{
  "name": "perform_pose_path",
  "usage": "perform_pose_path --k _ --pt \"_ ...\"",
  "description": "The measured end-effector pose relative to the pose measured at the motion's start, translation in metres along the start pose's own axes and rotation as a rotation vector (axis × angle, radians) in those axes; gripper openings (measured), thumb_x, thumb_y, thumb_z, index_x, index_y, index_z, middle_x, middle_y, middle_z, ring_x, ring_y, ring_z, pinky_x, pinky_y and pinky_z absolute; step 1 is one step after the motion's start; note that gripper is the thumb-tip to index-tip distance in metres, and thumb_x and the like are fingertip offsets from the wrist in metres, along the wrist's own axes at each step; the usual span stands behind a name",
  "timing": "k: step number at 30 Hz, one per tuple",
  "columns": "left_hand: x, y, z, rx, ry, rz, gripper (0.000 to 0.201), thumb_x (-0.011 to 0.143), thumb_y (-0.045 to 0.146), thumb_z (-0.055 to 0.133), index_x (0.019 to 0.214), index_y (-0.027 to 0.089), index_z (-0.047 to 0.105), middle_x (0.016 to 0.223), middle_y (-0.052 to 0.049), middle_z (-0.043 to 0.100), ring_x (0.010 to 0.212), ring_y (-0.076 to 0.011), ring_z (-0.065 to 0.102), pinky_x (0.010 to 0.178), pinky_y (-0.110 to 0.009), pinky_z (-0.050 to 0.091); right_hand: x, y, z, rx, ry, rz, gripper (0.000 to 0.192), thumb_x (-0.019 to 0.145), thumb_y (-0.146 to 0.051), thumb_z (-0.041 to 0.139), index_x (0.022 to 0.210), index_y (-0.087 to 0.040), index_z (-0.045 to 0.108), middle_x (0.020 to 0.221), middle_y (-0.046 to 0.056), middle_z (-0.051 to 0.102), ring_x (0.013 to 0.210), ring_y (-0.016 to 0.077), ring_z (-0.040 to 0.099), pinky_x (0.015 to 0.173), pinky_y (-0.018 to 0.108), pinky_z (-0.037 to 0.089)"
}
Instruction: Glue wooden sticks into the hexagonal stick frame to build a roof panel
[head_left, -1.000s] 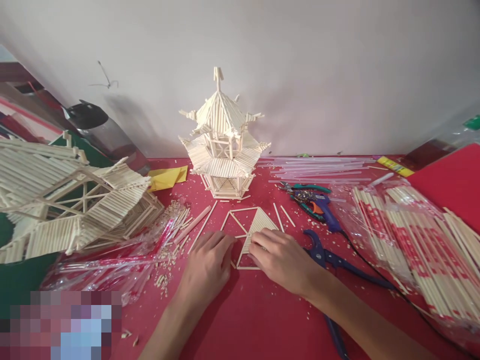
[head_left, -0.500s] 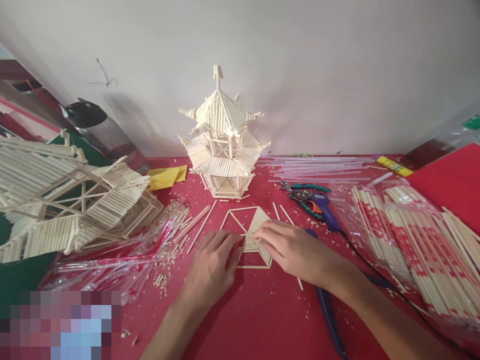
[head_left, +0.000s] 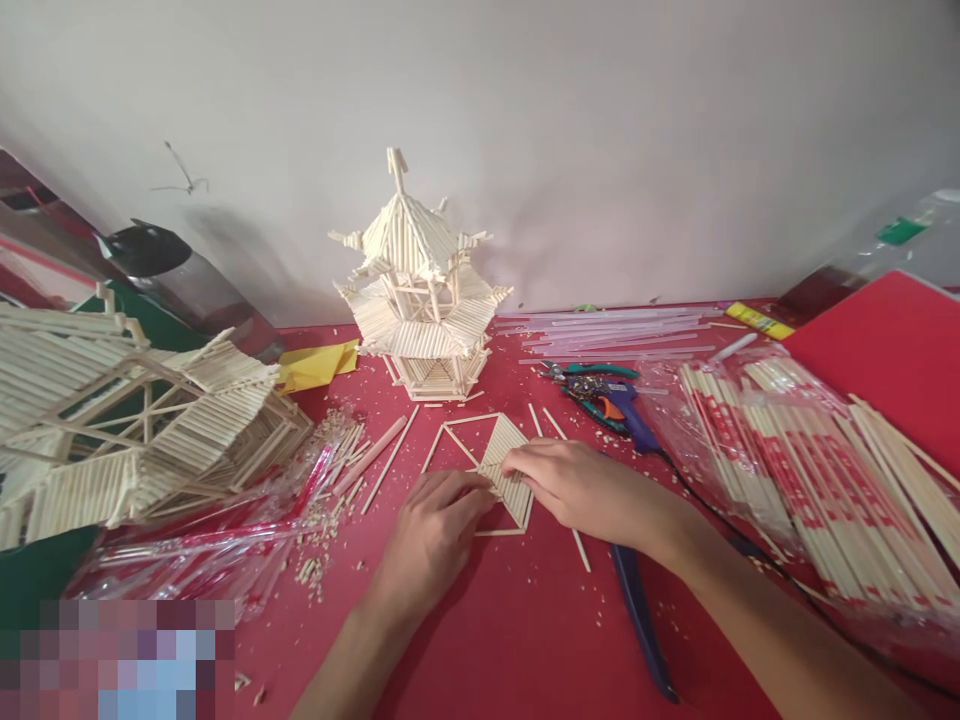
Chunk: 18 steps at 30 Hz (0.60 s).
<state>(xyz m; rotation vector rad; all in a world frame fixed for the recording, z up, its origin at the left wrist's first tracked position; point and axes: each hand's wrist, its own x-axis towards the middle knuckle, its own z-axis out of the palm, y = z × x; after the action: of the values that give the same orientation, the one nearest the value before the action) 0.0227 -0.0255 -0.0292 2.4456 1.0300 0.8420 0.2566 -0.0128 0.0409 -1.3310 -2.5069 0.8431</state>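
Both hands lay on a flat stick frame (head_left: 501,470) near the middle of the red tabletop (head_left: 510,630). The left hand (head_left: 431,535) rested at the frame's 7 o'clock edge, fingers curled with their tips pressing the slatted panel, not closed around it. The right hand (head_left: 581,485) came in from 3 o'clock, fingertips pinching at the same slats; whether a loose stick was between them I could not tell. At 12 o'clock from the frame stood a stick pagoda (head_left: 416,290). A glue gun (head_left: 619,400) lay at 2 o'clock, bagged chopsticks (head_left: 795,470) at 3 o'clock, and a larger stick roof model (head_left: 135,430) at 9 o'clock.
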Motion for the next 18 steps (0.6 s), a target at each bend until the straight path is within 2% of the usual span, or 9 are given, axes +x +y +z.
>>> perform_pose_path --k 18 --pt "-0.0036 -0.0084 0.0038 -0.014 0.044 0.041 0.028 0.094 0.004 0.062 0.106 0.025 0.075 0.111 -0.004 0.076 0.099 -0.0222 0.069 0.084 -0.037 0.054 0.0016 -0.0010 -0.0020 -0.007 0.013 0.003 0.029 0.099 -0.003 0.046 0.109 -0.022 0.065 0.106 0.005 0.074 0.099 0.0212 0.069 0.084 0.031 0.047"
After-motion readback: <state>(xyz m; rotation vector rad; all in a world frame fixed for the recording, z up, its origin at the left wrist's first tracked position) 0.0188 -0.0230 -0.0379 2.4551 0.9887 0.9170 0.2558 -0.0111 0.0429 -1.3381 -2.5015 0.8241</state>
